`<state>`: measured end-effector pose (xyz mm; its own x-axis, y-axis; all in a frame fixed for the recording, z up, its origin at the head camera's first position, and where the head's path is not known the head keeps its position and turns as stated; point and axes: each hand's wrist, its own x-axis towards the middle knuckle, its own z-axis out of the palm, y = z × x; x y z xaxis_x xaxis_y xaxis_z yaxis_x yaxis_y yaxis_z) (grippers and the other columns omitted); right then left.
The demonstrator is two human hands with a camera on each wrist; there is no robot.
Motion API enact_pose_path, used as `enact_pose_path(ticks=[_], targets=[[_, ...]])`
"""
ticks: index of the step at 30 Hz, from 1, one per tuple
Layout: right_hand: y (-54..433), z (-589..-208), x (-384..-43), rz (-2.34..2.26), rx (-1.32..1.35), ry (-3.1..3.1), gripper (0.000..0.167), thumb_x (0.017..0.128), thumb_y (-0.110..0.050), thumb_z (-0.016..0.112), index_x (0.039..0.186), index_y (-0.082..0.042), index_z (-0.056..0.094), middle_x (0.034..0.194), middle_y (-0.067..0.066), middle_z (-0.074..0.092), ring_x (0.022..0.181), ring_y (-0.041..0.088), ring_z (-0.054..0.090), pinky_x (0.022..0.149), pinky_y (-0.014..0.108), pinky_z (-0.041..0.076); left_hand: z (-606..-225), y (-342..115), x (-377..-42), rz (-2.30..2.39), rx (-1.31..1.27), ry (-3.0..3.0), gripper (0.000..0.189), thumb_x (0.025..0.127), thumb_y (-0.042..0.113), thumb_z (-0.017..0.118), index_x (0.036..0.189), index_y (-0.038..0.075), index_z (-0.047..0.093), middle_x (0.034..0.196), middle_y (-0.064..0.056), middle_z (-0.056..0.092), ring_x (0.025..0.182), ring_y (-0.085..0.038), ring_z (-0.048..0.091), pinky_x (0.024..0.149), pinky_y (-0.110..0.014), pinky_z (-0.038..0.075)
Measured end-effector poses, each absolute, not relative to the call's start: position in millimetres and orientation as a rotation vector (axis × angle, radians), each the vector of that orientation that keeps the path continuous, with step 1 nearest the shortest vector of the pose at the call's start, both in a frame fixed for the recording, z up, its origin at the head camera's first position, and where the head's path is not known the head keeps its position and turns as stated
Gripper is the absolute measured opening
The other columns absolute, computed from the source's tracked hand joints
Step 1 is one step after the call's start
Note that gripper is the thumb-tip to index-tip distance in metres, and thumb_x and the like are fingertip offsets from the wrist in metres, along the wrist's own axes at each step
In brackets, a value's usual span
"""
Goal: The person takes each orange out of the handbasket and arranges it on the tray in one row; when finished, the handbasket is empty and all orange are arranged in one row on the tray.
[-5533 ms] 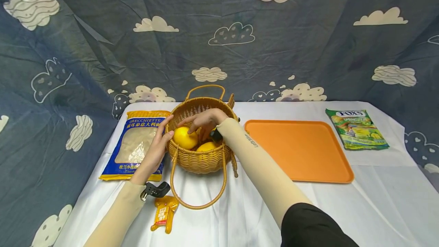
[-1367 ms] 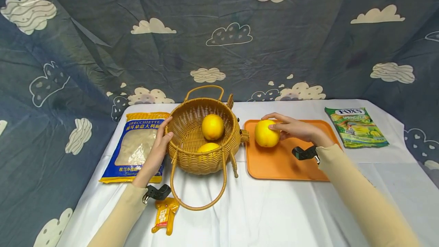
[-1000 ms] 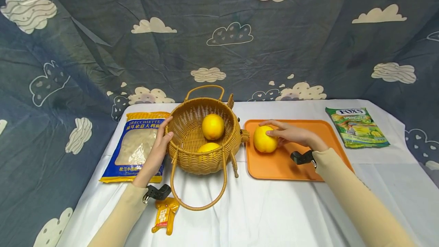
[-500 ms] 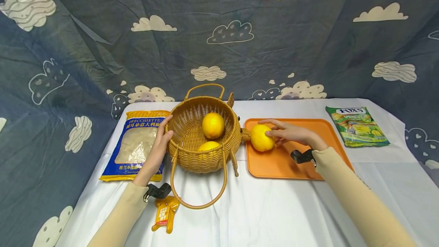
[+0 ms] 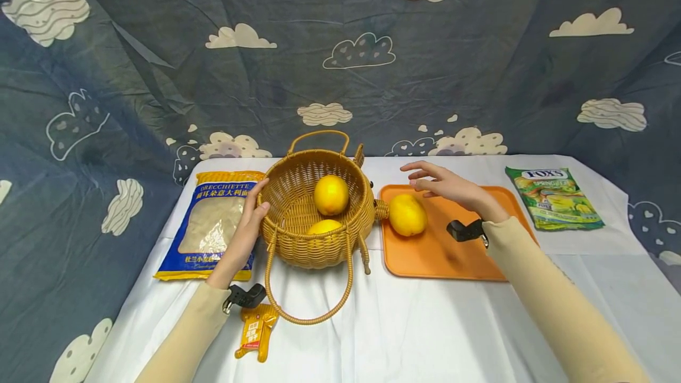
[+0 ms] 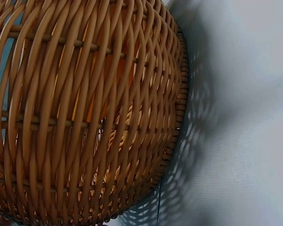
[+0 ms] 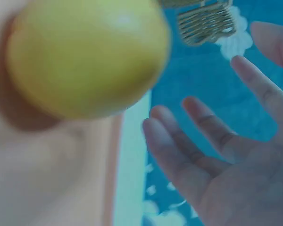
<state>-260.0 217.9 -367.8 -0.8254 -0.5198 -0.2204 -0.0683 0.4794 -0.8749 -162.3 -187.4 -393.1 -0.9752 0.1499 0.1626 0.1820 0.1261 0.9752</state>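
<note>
On the left end of the orange tray (image 5: 468, 253) lies a smooth, rounded yellow fruit (image 5: 408, 215). My right hand (image 5: 447, 185) hovers just behind and above it with fingers spread; the right wrist view shows a gap between the fingertips and the fruit (image 7: 89, 56). A wicker basket (image 5: 308, 253) stands left of the tray, holding one yellow fruit (image 5: 331, 195) and another yellow fruit (image 5: 324, 227) partly hidden by the front rim. My left hand (image 5: 245, 232) rests against the basket's left side at the rim. Woven wicker (image 6: 94, 103) fills most of the left wrist view.
A blue and yellow pasta bag (image 5: 213, 223) lies left of the basket, under my left forearm. One basket handle (image 5: 311, 321) droops forward onto the white cloth, near a small orange snack packet (image 5: 256, 333). A green candy bag (image 5: 553, 198) lies right of the tray.
My right hand brought a yellow fruit from the basket to the tray, slid it left, then let go and lifted away backward. The left hand stayed at the basket.
</note>
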Motion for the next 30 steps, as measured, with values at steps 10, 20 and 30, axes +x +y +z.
enact_pose_path(ticks=[10,20,30], targets=[[169.3,-323.7,-278.9,-1.422,-0.723,2.213,0.042,0.1,-0.021,0.049,0.14,-0.007,0.043,0.139,0.018,0.044,0.112,0.034,0.053,0.095,0.048,0.044,-391.8,-187.7,-160.7,-1.987,-0.355,-2.37,0.054,0.102,0.018,0.033,0.153,0.01,0.016,0.158,-0.01,0.007,0.142,-0.03,0.01,0.112,-0.049,0.011],[91.3,-289.5,-291.5,-1.331,-0.781,2.073,0.041,0.102,-0.021,0.046,0.139,-0.006,0.043,0.138,0.021,0.044,0.108,0.038,0.058,0.09,0.048,0.048,-389.9,-186.5,-160.8,-1.992,-0.356,-2.357,0.054,0.101,0.019,0.033,0.152,0.008,0.017,0.157,-0.011,0.008,0.142,-0.028,0.01,0.112,-0.048,0.01],[41.1,-296.2,-296.9,-1.033,-0.614,2.061,0.046,0.103,-0.026,0.042,0.145,-0.009,0.038,0.145,0.014,0.035,0.106,0.043,0.055,0.089,0.045,0.048,-389.6,-186.9,-161.7,-1.989,-0.355,-2.358,0.054,0.101,0.017,0.032,0.152,0.007,0.017,0.157,-0.013,0.01,0.142,-0.031,0.01,0.112,-0.048,0.01]])
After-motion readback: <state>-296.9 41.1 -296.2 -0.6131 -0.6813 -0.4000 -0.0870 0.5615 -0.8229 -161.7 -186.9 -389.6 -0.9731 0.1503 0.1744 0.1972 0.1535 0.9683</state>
